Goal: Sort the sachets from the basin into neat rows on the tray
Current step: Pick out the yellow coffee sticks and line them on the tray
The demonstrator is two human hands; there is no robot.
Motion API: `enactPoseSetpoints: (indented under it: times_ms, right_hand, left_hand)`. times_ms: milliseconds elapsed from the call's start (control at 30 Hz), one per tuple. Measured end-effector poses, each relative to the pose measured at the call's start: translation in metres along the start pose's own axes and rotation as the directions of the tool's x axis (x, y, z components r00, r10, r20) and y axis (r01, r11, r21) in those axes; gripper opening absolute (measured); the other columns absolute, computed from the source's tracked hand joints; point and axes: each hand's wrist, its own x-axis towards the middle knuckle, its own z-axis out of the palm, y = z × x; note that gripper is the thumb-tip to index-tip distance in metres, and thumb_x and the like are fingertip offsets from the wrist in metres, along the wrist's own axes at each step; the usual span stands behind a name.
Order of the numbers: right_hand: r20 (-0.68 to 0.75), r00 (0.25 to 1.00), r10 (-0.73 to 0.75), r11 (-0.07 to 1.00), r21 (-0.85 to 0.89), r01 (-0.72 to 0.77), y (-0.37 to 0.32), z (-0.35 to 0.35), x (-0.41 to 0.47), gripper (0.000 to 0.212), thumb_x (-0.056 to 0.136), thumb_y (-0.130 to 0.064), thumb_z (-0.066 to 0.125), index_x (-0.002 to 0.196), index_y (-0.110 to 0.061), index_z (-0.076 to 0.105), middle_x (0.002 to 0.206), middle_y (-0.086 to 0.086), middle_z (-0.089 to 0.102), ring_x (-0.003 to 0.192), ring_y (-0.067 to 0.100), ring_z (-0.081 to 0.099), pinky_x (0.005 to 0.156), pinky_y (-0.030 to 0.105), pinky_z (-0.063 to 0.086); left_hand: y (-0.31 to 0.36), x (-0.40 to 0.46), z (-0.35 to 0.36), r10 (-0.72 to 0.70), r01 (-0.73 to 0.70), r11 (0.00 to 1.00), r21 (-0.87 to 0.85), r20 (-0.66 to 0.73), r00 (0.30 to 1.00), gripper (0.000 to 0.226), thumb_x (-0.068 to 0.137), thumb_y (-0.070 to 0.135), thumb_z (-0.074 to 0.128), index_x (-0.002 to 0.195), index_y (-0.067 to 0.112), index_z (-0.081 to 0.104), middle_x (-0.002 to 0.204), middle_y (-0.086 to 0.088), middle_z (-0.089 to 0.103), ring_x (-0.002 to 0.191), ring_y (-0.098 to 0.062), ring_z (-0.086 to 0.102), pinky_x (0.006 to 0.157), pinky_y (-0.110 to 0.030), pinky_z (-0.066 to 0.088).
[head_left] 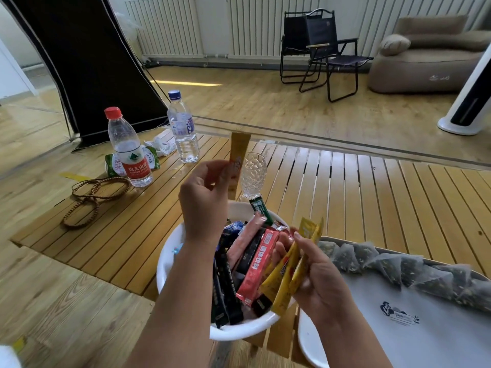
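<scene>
Sachets fill the white basin [170, 261] in the middle of the slatted wooden table [372, 197]: a red one [259, 266], several black ones [228, 282], a pink one and a green one [261, 209] that leans up at the far rim. One tan sachet [238, 158] is held upright above the basin; the fingers [220, 168] of the left hand [204, 197] are curled and pinch it at its lower half. The fingers [281, 248] of the right hand [316, 277] are curled around a small bundle of yellow sachets [289, 269], which point up and fan out a little over the near right side of the basin. Both forearms reach in from the bottom edge.

Just beside the basin on the right lies the pale tray [398, 341], with a printed logo on its surface. Along its far edge there is a row of grey pyramid tea bags [398, 264], touching one another.

Behind the basin stands a clear patterned glass [253, 173]. Further left on the table are two water bottles, one with a red cap [127, 150] and one with a blue cap [182, 128], a green packet behind the first, and a string of brown beads [93, 197]. On the floor beyond are folding chairs [324, 51] and a beige sofa [430, 54].
</scene>
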Motion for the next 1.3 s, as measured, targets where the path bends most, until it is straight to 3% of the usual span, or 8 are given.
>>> enactPoseSetpoints:
  times_ms: [200,367,567,733,933,1067,1167,1300]
  right_hand:
    - [0.101,0.991,-0.093,0.996,-0.007,0.094,-0.014,-0.001,-0.007,0.033,0.064,-0.028,0.081,0.093,-0.013,0.073,0.091,0.013,0.074,0.078,0.024,0.073,0.069,0.038,0.061]
    - [0.045,0.998,-0.044,0.996,-0.080,0.047,-0.017,-0.010,-0.010,0.028,0.069,-0.020,0.080,0.087,-0.008,0.062,0.065,0.006,0.057,0.049,0.015,0.059,0.048,0.027,0.055]
    - [-0.072,0.992,-0.106,0.994,0.020,0.108,-0.033,-0.019,-0.010,0.008,0.085,-0.015,0.061,0.087,-0.008,0.058,0.066,0.005,0.057,0.056,0.016,0.058,0.056,0.028,0.056]
    - [-0.143,0.986,-0.086,0.996,-0.007,0.086,-0.030,-0.016,-0.014,0.007,0.086,-0.011,0.062,0.082,-0.006,0.062,0.070,0.010,0.068,0.071,0.022,0.064,0.081,0.039,0.051]
    - [-0.137,0.989,-0.063,0.997,-0.056,0.056,-0.027,-0.017,-0.013,0.009,0.092,-0.012,0.058,0.087,-0.008,0.064,0.074,0.011,0.071,0.064,0.022,0.070,0.060,0.035,0.060]
    - [-0.111,0.992,-0.057,0.995,-0.091,0.046,-0.027,-0.018,-0.013,0.027,0.092,-0.013,0.057,0.073,-0.007,0.074,0.076,0.013,0.072,0.064,0.022,0.070,0.066,0.036,0.060]
    - [-0.095,0.993,-0.071,0.991,-0.123,0.059,-0.026,-0.019,-0.013,0.027,0.092,-0.013,0.057,0.074,-0.008,0.076,0.082,0.013,0.074,0.071,0.022,0.071,0.073,0.039,0.058]
    - [-0.024,0.999,-0.043,0.989,-0.145,0.039,-0.025,-0.017,-0.013,0.015,0.082,-0.018,0.064,0.088,-0.009,0.074,0.092,0.015,0.075,0.084,0.027,0.071,0.082,0.044,0.056]
  left_hand:
    - [0.045,-0.029,0.016,-0.190,0.162,0.982,0.100,0.438,0.879,0.015,0.085,0.027,0.069,0.097,0.019,0.070,0.086,0.008,0.073,0.078,0.000,0.069,0.069,-0.011,0.053]
    - [0.027,-0.043,0.023,-0.251,0.002,0.868,0.497,0.436,0.864,0.012,0.088,0.036,0.068,0.089,0.023,0.068,0.081,0.012,0.067,0.075,-0.001,0.063,0.063,-0.011,0.050]
    - [0.001,-0.070,0.026,-0.501,-0.096,0.683,0.724,0.559,0.660,0.010,0.079,0.028,0.072,0.089,0.029,0.073,0.089,0.010,0.070,0.088,-0.010,0.064,0.084,-0.037,0.056]
    - [-0.005,-0.065,0.030,-0.434,-0.161,0.630,0.760,0.516,0.739,0.028,0.076,0.034,0.074,0.103,0.026,0.069,0.104,0.005,0.067,0.111,-0.016,0.058,0.098,-0.033,0.046]
    - [-0.009,-0.066,0.032,-0.379,-0.261,0.581,0.771,0.540,0.752,0.021,0.081,0.039,0.068,0.089,0.022,0.076,0.095,0.006,0.071,0.134,-0.016,0.037,0.120,-0.043,0.011]
    - [-0.006,-0.057,0.028,-0.353,0.001,0.779,0.627,0.438,0.827,0.012,0.083,0.034,0.071,0.088,0.024,0.072,0.084,0.011,0.067,0.097,-0.010,0.062,0.085,-0.030,0.053]
    - [0.009,-0.043,0.023,-0.307,0.134,0.890,0.437,0.355,0.883,0.009,0.084,0.031,0.073,0.087,0.025,0.066,0.080,0.013,0.067,0.077,0.000,0.065,0.058,-0.009,0.049]
    - [0.035,-0.039,0.023,-0.217,0.168,0.972,0.165,0.351,0.911,0.010,0.081,0.029,0.073,0.086,0.028,0.064,0.077,0.014,0.069,0.072,0.004,0.066,0.060,-0.006,0.048]
